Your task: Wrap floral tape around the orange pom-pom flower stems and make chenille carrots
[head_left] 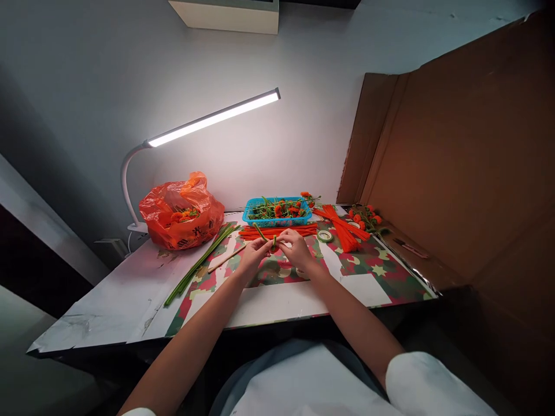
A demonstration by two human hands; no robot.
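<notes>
Between my two hands, above the middle of the table, is a green pipe cleaner (260, 232), bent at one end. My left hand (255, 255) is closed on it, and its free length sticks up to the left. My right hand (297, 251) pinches the bent part from the other side. Fingers hide some of the piece. Just behind my hands lies a bundle of orange-red pipe cleaners (299, 230). A roll of green tape (325, 236) rests to the right of them. On the left are a thin wooden stick (226, 259) and a bunch of long green pipe cleaners (197, 268).
A blue basket (255, 222) holding orange flowers and green stems stands against the wall. An orange plastic bag (191, 202) with flowers sits left, beside a lit lamp (217, 118). More orange strips (344, 231) and flowers (364, 216) lie right, near a tall cardboard panel (459, 150).
</notes>
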